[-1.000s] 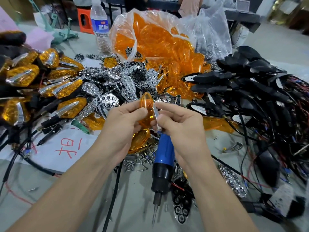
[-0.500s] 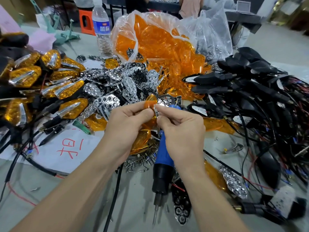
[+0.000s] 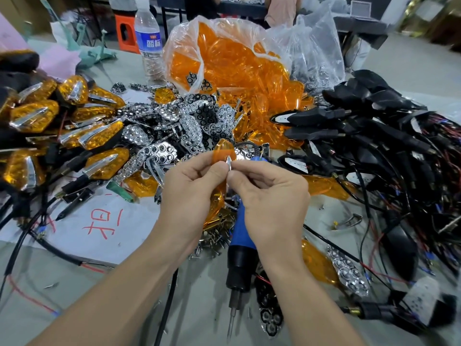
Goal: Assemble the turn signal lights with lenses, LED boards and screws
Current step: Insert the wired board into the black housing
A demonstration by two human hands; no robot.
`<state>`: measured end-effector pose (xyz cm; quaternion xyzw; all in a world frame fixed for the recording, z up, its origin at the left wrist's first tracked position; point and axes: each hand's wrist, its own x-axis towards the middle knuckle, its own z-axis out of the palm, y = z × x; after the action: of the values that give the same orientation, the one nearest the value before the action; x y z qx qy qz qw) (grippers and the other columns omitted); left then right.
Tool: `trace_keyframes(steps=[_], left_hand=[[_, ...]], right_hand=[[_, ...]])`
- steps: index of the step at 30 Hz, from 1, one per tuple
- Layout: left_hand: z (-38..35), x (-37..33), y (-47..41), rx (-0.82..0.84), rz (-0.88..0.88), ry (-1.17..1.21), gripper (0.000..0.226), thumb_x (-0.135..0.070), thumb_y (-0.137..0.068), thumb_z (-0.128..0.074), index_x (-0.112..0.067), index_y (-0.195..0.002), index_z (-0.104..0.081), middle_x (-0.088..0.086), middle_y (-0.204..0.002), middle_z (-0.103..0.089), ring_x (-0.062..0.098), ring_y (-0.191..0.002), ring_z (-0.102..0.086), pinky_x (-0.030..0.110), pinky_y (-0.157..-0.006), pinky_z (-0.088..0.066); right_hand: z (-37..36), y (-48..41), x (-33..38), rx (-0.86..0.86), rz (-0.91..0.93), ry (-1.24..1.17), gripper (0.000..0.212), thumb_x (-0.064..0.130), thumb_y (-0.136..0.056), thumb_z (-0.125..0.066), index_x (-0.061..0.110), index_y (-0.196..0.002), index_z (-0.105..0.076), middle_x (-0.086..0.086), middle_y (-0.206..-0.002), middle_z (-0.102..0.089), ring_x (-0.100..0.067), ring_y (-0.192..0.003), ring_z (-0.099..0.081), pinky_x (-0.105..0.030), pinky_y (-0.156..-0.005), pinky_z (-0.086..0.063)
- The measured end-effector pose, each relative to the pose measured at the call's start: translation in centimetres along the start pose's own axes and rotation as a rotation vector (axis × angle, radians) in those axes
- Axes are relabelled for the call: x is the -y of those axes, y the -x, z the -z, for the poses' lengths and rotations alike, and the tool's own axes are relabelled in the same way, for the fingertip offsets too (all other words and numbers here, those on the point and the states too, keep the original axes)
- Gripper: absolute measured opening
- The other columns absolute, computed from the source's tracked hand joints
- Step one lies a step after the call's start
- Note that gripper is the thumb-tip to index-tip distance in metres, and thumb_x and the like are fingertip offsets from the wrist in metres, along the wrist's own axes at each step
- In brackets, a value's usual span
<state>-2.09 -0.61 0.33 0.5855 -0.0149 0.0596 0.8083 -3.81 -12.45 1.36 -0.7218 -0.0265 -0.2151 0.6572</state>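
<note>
table [image 3: 74,290] grey, crowded across the whole middle. bare room only at the near left around the forearms, a patch near right of the screwdriver, and a strip far right beyond the housings. far edge shows behind the bottle, other edges out of frame.

housings [image 3: 374,136] black, tangled with wires, fill the right side up to the right wrist. lights [image 3: 37,116] orange with chrome blades, heaped at left. bag [image 3: 224,58] clear plastic, mouth toward the person, orange lenses spilling out at centre back. reflectors [image 3: 189,126] chrome, piled between lights and bag, just beyond the hands. paper [image 3: 104,221] white with red marks, flat under the near edge of the lights. screwdriver [image 3: 240,236] blue and black, lying on the table below the hands, bit pointing at the person. bottle [image 3: 148,38] upright, left of the bag. screws [image 3: 214,239] small heap just left of the screwdriver.

left hand [image 3: 189,193] and right hand [image 3: 272,203] raised over table centre, fingertips meeting. left pinches the lens [image 3: 223,152] between thumb and curled fingers. lens upright, pointed tip up, see-through orange, lower half hidden by the hands. right thumb and forefinger pinch a chrome piece [image 3: 229,163], small, pointed, touching the lens edge. whether it is seated in the lens, cannot tell.
</note>
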Motion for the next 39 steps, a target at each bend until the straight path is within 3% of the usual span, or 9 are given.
trace_keyframes(steps=[6,9,12,16,23,25,28,33,39], left_hand=[[0.2,-0.3,-0.1,-0.005,0.147,0.1,0.017,-0.011,-0.095,-0.066,-0.004,-0.103,-0.079,0.02,-0.101,-0.077,0.024,-0.08,-0.071,0.034,-0.069,-0.059],[0.3,-0.6,-0.3,-0.035,0.179,0.109,0.016,-0.009,-0.094,-0.067,-0.01,-0.089,-0.083,0.014,-0.082,-0.076,0.021,-0.067,-0.071,0.03,-0.06,-0.058],[0.3,-0.8,-0.7,-0.128,0.15,0.065,0.023,-0.004,-0.094,-0.067,-0.012,-0.079,-0.083,0.013,-0.075,-0.075,0.02,-0.062,-0.07,0.028,-0.055,-0.058],[1.0,-1.2,-1.1,-0.156,0.146,0.055,0.026,-0.005,-0.095,-0.067,-0.012,-0.076,-0.083,0.013,-0.077,-0.077,0.019,-0.062,-0.071,0.025,-0.054,-0.057],[0.9,-1.0,-1.0,-0.103,0.079,0.053,0.01,-0.01,-0.084,-0.078,-0.01,-0.093,-0.081,0.01,-0.088,-0.079,0.019,-0.074,-0.072,0.027,-0.064,-0.059],[0.7,-1.0,-0.9,-0.05,0.067,0.085,0.02,0.0,-0.079,-0.078,-0.006,-0.098,-0.077,0.009,-0.088,-0.079,0.018,-0.075,-0.075,0.026,-0.064,-0.06],[1.0,-1.3,-1.3,-0.03,0.126,0.168,0.034,-0.007,-0.066,-0.079,-0.005,-0.1,-0.076,0.012,-0.093,-0.08,0.022,-0.079,-0.076,0.034,-0.069,-0.064],[1.1,-1.1,-1.3,-0.011,0.188,0.236,0.041,-0.01,-0.061,-0.079,-0.006,-0.102,-0.076,0.011,-0.09,-0.079,0.025,-0.073,-0.076,0.032,-0.062,-0.061],[0.4,-0.7,-1.1,0.011,0.082,0.161,0.028,-0.002,-0.075,-0.079,-0.012,-0.101,-0.08,0.011,-0.094,-0.08,0.026,-0.081,-0.078,0.031,-0.067,-0.061]], right_hand=[[-0.3,0.2,0.2,-0.019,0.049,0.047,0.024,0.013,-0.08,-0.088,0.035,-0.078,-0.078,0.018,-0.07,-0.073,-0.003,-0.065,-0.071,-0.009,-0.059,-0.051],[-0.5,0.3,-0.2,-0.003,0.029,0.152,0.009,0.025,-0.084,-0.086,0.029,-0.086,-0.078,0.018,-0.077,-0.073,-0.002,-0.073,-0.07,-0.015,-0.064,-0.055],[0.0,-0.1,-0.3,0.147,-0.034,0.245,0.018,0.033,-0.083,-0.083,0.036,-0.099,-0.076,0.02,-0.09,-0.073,-0.002,-0.089,-0.07,-0.023,-0.078,-0.059],[0.9,-0.4,-0.2,0.286,-0.055,0.229,0.046,0.019,-0.078,-0.084,0.042,-0.116,-0.076,0.02,-0.098,-0.073,-0.005,-0.092,-0.07,-0.021,-0.08,-0.058],[0.1,0.2,-0.3,0.159,-0.053,0.091,0.042,0.003,-0.08,-0.083,0.033,-0.109,-0.081,0.015,-0.08,-0.075,-0.008,-0.077,-0.073,-0.028,-0.075,-0.063],[0.3,0.0,-0.4,0.149,-0.087,0.051,0.046,0.004,-0.079,-0.084,0.036,-0.111,-0.079,0.015,-0.087,-0.076,-0.006,-0.086,-0.073,-0.027,-0.079,-0.062],[0.2,-0.1,-0.2,0.22,-0.167,0.011,0.063,0.007,-0.084,-0.083,0.035,-0.138,-0.063,0.022,-0.112,-0.071,0.011,-0.107,-0.066,-0.011,-0.086,-0.053],[-0.2,0.1,-0.1,0.306,-0.286,-0.243,0.065,-0.008,-0.094,-0.067,0.023,-0.149,-0.054,0.002,-0.098,-0.08,-0.011,-0.091,-0.073,-0.034,-0.09,-0.06],[0.4,-0.6,-0.2,0.31,-0.304,-0.261,0.063,-0.011,-0.093,-0.066,0.026,-0.143,-0.058,-0.005,-0.102,-0.08,-0.014,-0.09,-0.073,-0.028,-0.083,-0.058]])
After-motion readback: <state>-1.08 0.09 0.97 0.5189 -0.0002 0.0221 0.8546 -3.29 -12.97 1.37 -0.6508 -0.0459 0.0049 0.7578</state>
